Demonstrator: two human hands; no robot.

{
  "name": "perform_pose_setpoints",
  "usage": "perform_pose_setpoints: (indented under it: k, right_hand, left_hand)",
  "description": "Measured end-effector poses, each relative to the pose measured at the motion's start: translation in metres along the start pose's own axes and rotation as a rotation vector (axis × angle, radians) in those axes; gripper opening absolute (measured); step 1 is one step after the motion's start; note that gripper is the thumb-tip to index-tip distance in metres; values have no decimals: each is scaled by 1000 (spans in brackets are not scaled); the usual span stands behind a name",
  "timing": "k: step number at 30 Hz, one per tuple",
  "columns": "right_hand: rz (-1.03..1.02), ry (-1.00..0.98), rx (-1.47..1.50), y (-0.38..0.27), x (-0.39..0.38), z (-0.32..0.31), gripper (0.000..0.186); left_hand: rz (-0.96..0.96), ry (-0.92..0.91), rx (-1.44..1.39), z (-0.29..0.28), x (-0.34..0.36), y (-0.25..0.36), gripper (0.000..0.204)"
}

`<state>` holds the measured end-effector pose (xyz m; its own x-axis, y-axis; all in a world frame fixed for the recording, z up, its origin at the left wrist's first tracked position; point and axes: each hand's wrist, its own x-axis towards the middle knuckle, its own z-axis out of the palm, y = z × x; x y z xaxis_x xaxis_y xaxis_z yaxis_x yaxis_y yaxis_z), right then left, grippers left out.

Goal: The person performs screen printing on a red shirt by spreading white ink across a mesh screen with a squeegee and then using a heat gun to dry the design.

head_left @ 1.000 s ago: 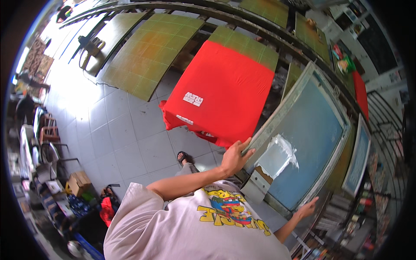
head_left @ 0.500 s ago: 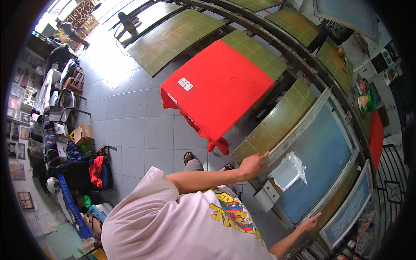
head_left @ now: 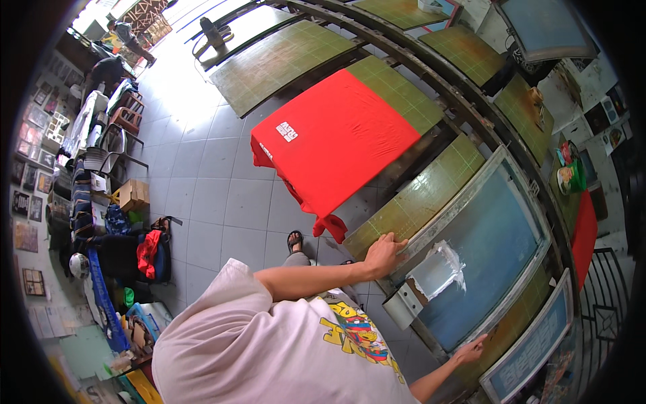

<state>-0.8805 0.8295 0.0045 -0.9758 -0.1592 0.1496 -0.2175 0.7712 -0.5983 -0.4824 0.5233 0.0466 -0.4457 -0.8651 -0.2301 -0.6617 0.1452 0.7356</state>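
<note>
A screen printing frame [head_left: 501, 269] with blue mesh lies over a green platen to my right. A thick patch of white ink [head_left: 447, 269] sits on the mesh near its closer end. My left hand [head_left: 385, 256] grips the frame's left edge with bent fingers. At the opposite edge, my right hand [head_left: 470, 350] holds the frame, one finger stretched along it. A metal bracket [head_left: 404, 304] joins the frame at its near end. On another platen to the left, a red T-shirt [head_left: 343, 145] is spread out with a small white print on it.
Green platens [head_left: 282, 64] line a long metal rail [head_left: 464, 101]. A second, smaller screen [head_left: 531, 343] rests at lower right. A green-and-white tub [head_left: 568, 178] stands across the rail. Along the left wall are chairs [head_left: 124, 121], a cardboard box [head_left: 134, 195] and bags [head_left: 151, 252].
My view has turned slightly, so the frame and both hands sit a little lower and further left in the picture. Both hands remain on the frame's edges.
</note>
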Motion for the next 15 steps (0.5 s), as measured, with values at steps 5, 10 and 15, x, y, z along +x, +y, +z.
perform_pose_setpoints:
  k: [5, 10, 15]
  right_hand:
    - [-70, 14, -107, -8, -6, -3, 77]
    - [-358, 411, -473, -63, -34, 3, 64]
    - [-560, 238, 70, -240, -157, 23, 35]
  left_hand:
    - [26, 39, -109, 9, 1, -16, 52]
    - [-6, -40, -171, -18, -9, -31, 39]
    - [-18, -27, -448, -88, -39, -97, 27]
